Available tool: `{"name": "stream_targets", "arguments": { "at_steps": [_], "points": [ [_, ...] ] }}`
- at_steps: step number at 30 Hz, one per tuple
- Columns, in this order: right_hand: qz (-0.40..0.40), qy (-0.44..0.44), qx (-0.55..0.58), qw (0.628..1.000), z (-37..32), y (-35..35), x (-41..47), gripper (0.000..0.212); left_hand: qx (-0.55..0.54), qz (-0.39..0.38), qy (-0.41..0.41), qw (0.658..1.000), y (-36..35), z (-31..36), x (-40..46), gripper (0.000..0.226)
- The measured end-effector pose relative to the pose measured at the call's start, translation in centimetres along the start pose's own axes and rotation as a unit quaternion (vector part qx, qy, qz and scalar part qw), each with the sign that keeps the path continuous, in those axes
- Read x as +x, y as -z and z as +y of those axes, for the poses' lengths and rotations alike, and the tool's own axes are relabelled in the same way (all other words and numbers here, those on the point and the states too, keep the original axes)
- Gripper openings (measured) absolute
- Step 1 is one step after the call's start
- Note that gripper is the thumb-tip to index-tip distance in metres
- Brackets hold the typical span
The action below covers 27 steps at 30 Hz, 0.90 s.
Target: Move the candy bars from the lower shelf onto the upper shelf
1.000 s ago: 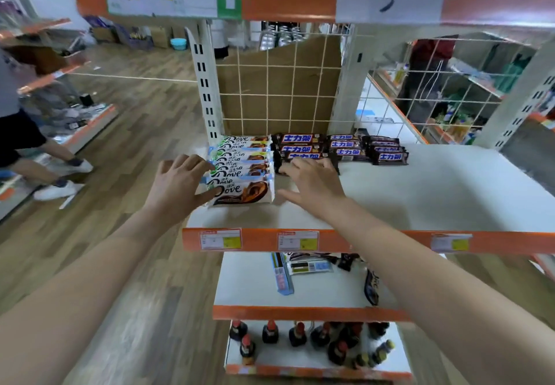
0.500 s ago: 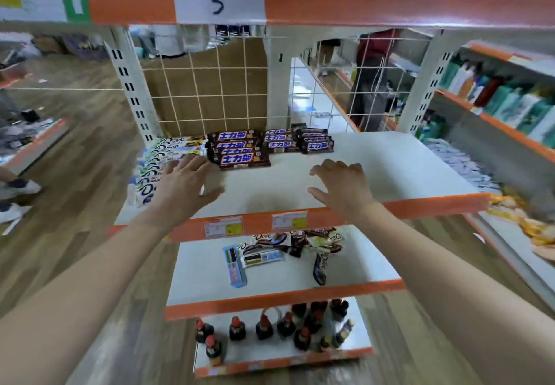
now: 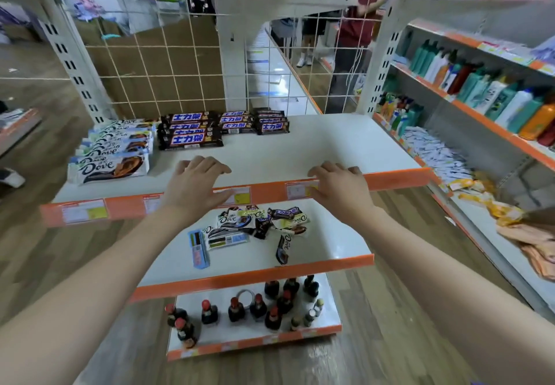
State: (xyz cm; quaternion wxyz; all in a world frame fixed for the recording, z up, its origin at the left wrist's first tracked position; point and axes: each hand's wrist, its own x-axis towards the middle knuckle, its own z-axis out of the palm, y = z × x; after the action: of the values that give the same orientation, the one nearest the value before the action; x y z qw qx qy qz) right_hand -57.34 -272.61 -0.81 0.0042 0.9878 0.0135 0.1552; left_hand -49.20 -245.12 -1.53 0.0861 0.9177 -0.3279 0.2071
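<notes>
On the upper shelf point(image 3: 330, 150), white Dove bars point(image 3: 111, 150) lie in a row at the left and dark Snickers bars point(image 3: 192, 135) are stacked behind. A loose pile of candy bars point(image 3: 258, 222) lies on the lower shelf point(image 3: 330, 240), with a blue bar point(image 3: 198, 248) at its left and a dark Dove bar point(image 3: 283, 249) at its right. My left hand point(image 3: 195, 186) hovers over the upper shelf's front edge, fingers spread, holding nothing. My right hand point(image 3: 339, 188) is at the same edge further right, also holding nothing.
Dark bottles point(image 3: 255, 309) with red caps stand on the bottom shelf. A neighbouring shelf unit at the right holds shampoo bottles point(image 3: 480, 90) and packets point(image 3: 438, 156). A wire grid point(image 3: 168, 63) backs the upper shelf. People stand behind it.
Both hands have pulled back from the Dove and Snickers rows to the upper shelf's front edge. The view has swung right and down, showing more of the lower shelf.
</notes>
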Motion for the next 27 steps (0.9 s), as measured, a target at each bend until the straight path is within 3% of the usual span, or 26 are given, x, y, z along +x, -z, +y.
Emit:
{"name": "stream_targets", "arguments": {
  "at_steps": [4,10,19,27],
  "points": [
    [0.034,0.036,0.028,0.998,0.0,-1.6,-2.5,0.023,-0.001,0.015,-0.041,0.999,-1.2,2.1,-1.3,0.046],
    [0.0,0.042,0.046,0.998,-0.7,-5.1,-5.3,0.021,0.008,0.02,-0.078,0.997,-3.4,4.5,-4.0,0.043],
    [-0.075,0.081,0.058,0.992,-1.4,-10.1,-8.1,0.023,-0.005,-0.115,-0.038,0.993,-7.9,4.7,-9.3,0.042],
    [-0.125,0.079,0.088,0.985,-2.9,-13.8,-10.0,0.023,-0.029,-0.173,0.017,0.984,-10.9,4.8,-13.3,0.035]
  ]
}}
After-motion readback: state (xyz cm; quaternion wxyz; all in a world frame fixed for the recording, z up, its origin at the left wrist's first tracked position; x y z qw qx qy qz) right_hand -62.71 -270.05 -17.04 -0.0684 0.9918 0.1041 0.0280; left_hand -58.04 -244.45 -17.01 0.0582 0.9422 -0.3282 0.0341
